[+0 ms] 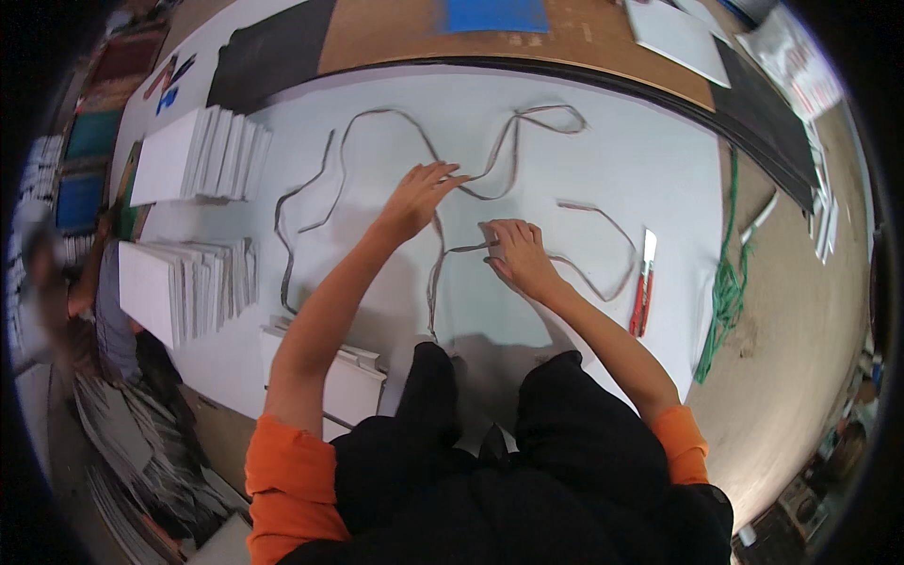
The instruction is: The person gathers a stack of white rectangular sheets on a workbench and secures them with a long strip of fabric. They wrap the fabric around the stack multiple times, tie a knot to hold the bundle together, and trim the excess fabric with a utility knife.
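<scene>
Thin grey-brown cord (439,254) lies in loose bends over a white board surface (377,151). My left hand (416,201) pinches a stretch of it between thumb and fingers, near the middle of the board. To the right and a little nearer, the fingers of my right hand (520,256) are curled around another stretch, which runs out to both sides. Whether it is one cord or several, I cannot tell. A utility knife (644,284) with a red handle rests right of my right hand.
Two rows of white panels, a far stack (202,155) and a near stack (188,282), stand at the left. Green rope (727,292) hangs in a tangle at the right edge. Dark sheets (603,80) border the far side. Another person (94,301) is at the far left.
</scene>
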The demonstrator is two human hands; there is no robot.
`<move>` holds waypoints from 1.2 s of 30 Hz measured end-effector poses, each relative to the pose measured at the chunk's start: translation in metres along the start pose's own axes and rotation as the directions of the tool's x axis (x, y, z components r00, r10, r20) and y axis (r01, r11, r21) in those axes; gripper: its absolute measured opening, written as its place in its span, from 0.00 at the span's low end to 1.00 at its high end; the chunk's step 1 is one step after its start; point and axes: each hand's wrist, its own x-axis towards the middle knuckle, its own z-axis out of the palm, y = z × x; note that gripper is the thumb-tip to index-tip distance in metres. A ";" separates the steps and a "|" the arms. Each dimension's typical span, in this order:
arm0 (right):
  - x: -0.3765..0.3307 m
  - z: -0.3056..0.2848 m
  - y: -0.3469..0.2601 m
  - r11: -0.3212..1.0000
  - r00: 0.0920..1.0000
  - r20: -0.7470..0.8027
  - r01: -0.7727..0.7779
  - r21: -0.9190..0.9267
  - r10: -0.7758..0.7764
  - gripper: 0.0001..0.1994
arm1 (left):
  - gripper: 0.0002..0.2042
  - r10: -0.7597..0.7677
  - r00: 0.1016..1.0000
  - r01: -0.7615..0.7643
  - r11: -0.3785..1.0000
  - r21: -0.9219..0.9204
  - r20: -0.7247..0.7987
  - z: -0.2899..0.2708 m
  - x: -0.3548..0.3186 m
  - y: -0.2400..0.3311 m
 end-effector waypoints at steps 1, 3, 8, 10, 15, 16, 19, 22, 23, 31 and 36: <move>0.004 0.008 -0.001 0.993 0.995 0.027 0.098 -0.067 -0.097 0.21 | 0.20 0.016 1.000 -0.016 1.000 0.003 -0.024 0.003 -0.001 0.000; 0.007 0.013 0.009 0.992 0.985 0.119 0.119 0.030 -0.121 0.18 | 0.18 -0.117 0.993 0.117 0.993 -0.018 0.007 0.008 -0.006 0.003; -0.017 -0.008 0.087 0.996 0.997 -0.069 -0.028 -0.082 0.022 0.16 | 0.13 -0.433 0.886 0.461 0.863 -0.206 0.168 0.014 -0.025 -0.009; -0.033 -0.046 0.126 0.824 0.801 -0.216 -0.506 0.254 0.559 0.16 | 0.12 -0.492 0.870 0.483 0.844 -0.235 0.021 0.017 -0.044 -0.018; -0.107 -0.159 0.228 0.587 0.503 -0.700 -0.796 -0.147 0.507 0.13 | 0.13 -0.451 0.889 0.411 0.864 -0.291 -0.080 -0.003 -0.075 -0.021; -0.129 -0.178 0.249 0.401 0.343 -0.606 -0.915 -0.043 0.718 0.16 | 0.14 -0.413 0.908 0.386 0.891 -0.240 -0.071 -0.006 -0.079 -0.022; -0.114 -0.164 0.252 0.136 0.315 -0.684 -0.943 -0.303 0.658 0.23 | 0.16 -0.439 0.893 0.441 0.897 0.009 -0.098 -0.008 -0.086 -0.023; -0.040 -0.107 0.192 0.713 0.728 -0.587 -0.616 -0.335 0.354 0.32 | 0.17 -0.551 0.779 0.614 0.768 0.183 -0.298 -0.005 -0.082 -0.020; -0.013 -0.086 0.163 0.864 0.790 -0.514 -0.475 -0.168 0.335 0.31 | 0.17 -0.528 0.765 0.602 0.790 0.118 -0.367 -0.006 -0.069 -0.016; 0.061 -0.046 0.087 0.977 0.999 0.047 -0.016 -0.212 0.026 0.26 | 0.10 -0.420 0.905 0.417 0.907 -0.059 -0.061 0.030 -0.013 0.018; 0.041 -0.068 0.080 0.981 0.981 -0.009 -0.196 -0.005 0.196 0.21 | 0.08 -0.659 0.710 0.704 0.669 0.238 -0.249 -0.001 -0.128 -0.077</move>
